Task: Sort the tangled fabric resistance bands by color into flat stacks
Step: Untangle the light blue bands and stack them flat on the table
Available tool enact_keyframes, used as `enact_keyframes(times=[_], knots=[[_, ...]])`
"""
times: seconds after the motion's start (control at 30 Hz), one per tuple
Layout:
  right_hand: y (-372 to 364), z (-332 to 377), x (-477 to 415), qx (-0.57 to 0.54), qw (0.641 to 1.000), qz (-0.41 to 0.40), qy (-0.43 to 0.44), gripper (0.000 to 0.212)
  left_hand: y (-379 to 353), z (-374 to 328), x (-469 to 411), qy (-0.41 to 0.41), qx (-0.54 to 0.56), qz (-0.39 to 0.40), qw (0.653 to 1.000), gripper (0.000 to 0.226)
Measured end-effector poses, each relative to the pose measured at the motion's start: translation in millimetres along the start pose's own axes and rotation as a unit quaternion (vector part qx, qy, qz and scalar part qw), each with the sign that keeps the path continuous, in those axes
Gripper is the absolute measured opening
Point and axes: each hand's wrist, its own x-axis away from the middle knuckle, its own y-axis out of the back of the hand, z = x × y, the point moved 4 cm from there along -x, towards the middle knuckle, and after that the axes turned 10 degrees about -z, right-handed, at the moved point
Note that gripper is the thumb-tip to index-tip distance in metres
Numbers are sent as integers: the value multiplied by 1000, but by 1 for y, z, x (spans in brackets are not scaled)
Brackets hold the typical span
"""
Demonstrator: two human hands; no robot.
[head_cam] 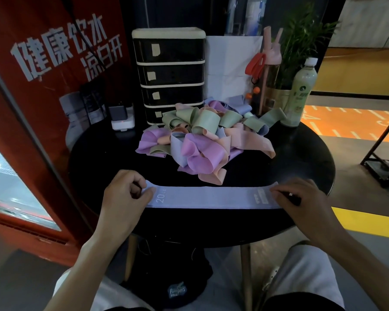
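I log: blue 20 lb band [207,197] flat, 6 o'clock; left hand [126,196], right hand [301,198] pinching ends with curled fingers; tangled band pile [202,140] at 12.

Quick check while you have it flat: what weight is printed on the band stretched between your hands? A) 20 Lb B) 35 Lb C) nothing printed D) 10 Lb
A: the pale blue band, flat on the table, reads "20 Lb" just beside the left hand, which grips one end while the right hand holds the other.
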Motion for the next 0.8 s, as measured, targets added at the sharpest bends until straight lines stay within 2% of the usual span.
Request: enact_keyframes(times=[0.2,0.33,0.43,0.5,0.67,0.8], knots=[[-2,-5,0,21,1000,6,-12,15,-2,0,2,-30,-29,11,999,25],[-2,-4,0,29,999,12,-16,13,-4,-5,5,-109,-39,32,993,11],[-2,-4,-2,29,999,33,-27,13,-8,-4,5,-118,-81,73,987,30],[-2,0,-4,33,998,38,-32,13,-10,-2,3,-109,-88,83,987,32],[-15,46,-36,8,997,56,57,14,-13,1,2,-112,-85,93,986,33],[-46,104,-79,-66,984,80,142,15,-14,2,2,-115,-82,89,986,34]])
